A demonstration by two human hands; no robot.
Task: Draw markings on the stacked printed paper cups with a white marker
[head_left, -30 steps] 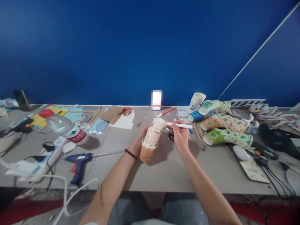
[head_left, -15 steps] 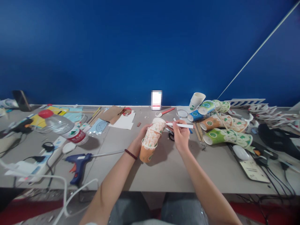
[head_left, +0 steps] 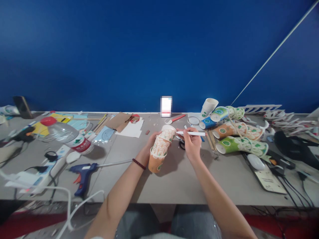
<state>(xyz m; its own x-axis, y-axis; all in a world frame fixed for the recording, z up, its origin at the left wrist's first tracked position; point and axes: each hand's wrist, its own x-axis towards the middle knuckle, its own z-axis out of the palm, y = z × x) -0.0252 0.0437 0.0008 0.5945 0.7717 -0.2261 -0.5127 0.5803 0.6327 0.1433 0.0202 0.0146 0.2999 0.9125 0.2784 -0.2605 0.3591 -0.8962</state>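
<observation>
My left hand (head_left: 149, 147) is wrapped round a stack of orange patterned paper cups (head_left: 161, 147), tilted with the open rims pointing away and to the right. My right hand (head_left: 191, 143) pinches a white pen (head_left: 191, 133) that lies level, its tip touching the rim of the top cup. Both hands hover just above the grey table (head_left: 174, 179), near its middle.
Rows of nested green, orange and blue cups (head_left: 239, 139) lie right of my hands. A blue glue gun (head_left: 83, 171), a plastic bottle (head_left: 67, 134), a power strip and cables are at the left. Cardboard and paper (head_left: 127, 124) lie behind; scissors (head_left: 181, 142) sit under the right hand.
Hardly anything has moved; the pen tip and the cups have shifted only slightly.
</observation>
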